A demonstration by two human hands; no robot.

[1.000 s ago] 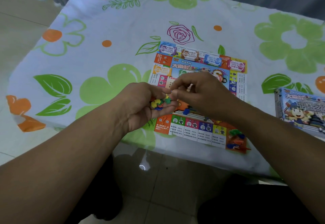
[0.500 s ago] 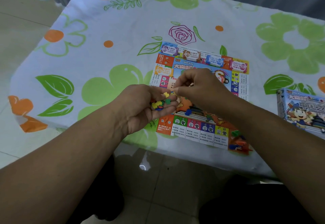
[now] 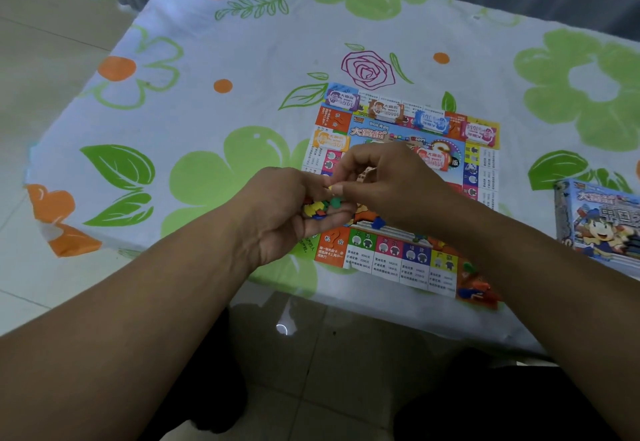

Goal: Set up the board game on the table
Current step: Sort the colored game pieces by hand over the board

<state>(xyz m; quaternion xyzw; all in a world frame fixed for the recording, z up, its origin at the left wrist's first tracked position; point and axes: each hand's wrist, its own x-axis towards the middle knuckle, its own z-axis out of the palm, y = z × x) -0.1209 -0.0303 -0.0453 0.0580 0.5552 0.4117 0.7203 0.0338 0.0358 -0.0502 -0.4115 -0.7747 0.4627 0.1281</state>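
A colourful paper game board point(image 3: 391, 260) lies flat near the table's front edge. Small stacks of play money point(image 3: 382, 109) sit along its far side and in its middle. My left hand point(image 3: 277, 218) is cupped palm-up over the board's left part and holds several small coloured plastic pieces point(image 3: 320, 207). My right hand point(image 3: 384, 184) reaches over to it and pinches a small yellow piece point(image 3: 333, 189) between thumb and fingertip. More coloured pieces point(image 3: 474, 283) lie on the board's near right corner, and a blue one point(image 3: 378, 222) shows below my right hand.
The blue game box point(image 3: 599, 222) stands at the right edge of the table. A floral tablecloth point(image 3: 207, 101) covers the table, whose front edge runs just below the board. Grey curtains hang behind the table.
My right hand has come down from above the cupped left palm to its fingertips and now pinches a yellow piece there. The left hand has stayed cupped in place.
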